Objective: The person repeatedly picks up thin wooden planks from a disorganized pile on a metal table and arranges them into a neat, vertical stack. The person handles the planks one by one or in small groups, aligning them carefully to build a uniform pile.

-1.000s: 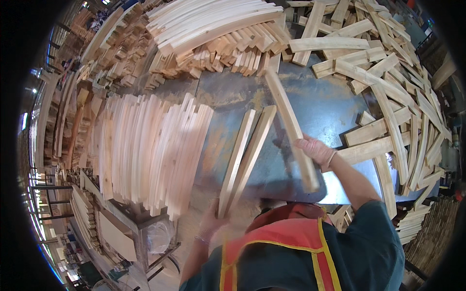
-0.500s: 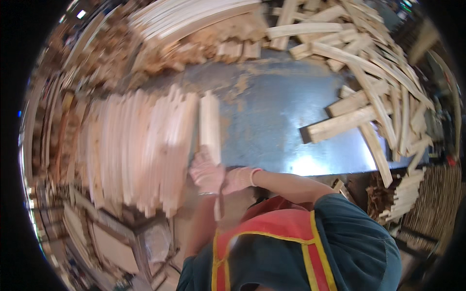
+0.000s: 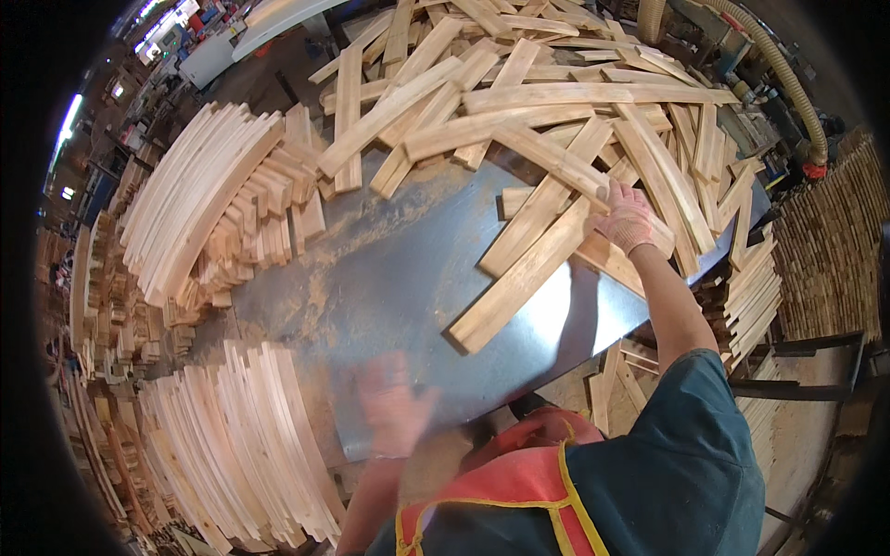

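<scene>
At the right, my right hand (image 3: 629,218), in a pale work glove, is closed at the far end of a wooden slat (image 3: 527,281) that lies slanting out of a loose pile of slats. Its fingertips are partly lost among the neighbouring slats. My left hand (image 3: 394,403), smeared by motion, hovers over the near edge of the metal table (image 3: 371,278) with its thumb apart and nothing visible in it. To its left stands a tight row of slats on edge (image 3: 241,440).
A heap of crossed slats (image 3: 519,102) covers the table's far and right side. Curved pieces (image 3: 199,195) are stacked at the far left. Sawdust (image 3: 320,278) is scattered over the metal. More stacked slats (image 3: 825,250) and a ribbed hose (image 3: 788,69) are at the right.
My view has turned right. My right hand has moved from the row of slats to the loose pile. My left hand has let go of the slat beside the row.
</scene>
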Tool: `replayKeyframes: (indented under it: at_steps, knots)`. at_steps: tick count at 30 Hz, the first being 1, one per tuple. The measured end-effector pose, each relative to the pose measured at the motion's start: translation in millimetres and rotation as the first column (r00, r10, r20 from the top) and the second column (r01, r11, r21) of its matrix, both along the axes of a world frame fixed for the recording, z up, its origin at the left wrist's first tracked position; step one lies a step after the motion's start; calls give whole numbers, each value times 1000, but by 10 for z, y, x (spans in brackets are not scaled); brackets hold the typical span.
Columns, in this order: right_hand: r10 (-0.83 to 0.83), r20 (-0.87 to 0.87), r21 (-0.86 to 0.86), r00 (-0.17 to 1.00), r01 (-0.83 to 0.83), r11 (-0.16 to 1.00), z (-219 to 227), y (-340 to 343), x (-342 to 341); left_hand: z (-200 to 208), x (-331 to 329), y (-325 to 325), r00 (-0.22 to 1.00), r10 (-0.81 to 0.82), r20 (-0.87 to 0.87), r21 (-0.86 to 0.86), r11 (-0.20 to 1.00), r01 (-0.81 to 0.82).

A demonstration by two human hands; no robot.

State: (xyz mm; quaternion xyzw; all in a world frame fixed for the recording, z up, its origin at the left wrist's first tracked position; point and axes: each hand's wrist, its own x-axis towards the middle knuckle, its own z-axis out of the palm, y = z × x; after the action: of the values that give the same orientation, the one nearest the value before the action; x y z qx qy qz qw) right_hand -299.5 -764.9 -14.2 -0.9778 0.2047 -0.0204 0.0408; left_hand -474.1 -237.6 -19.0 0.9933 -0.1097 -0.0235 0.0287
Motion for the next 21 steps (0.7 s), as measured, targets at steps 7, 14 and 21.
replayKeyframes:
  at_steps: [7, 14, 21]
  knots:
    - [97, -232, 67, 968, -83, 994, 260, -359, 314, -115, 815, -1421, 936, -267, -230, -4, 962, 274]
    - [65, -183, 815, 981, 115, 568, 252, 400, -327, 439, 177, -112, 934, 0, -357, -199, 977, -76]
    - [210, -109, 946, 972, 166, -278, -294, 2728, -1354, 56, -1622, 1259, 617, 143, -774, -626, -25, -779]
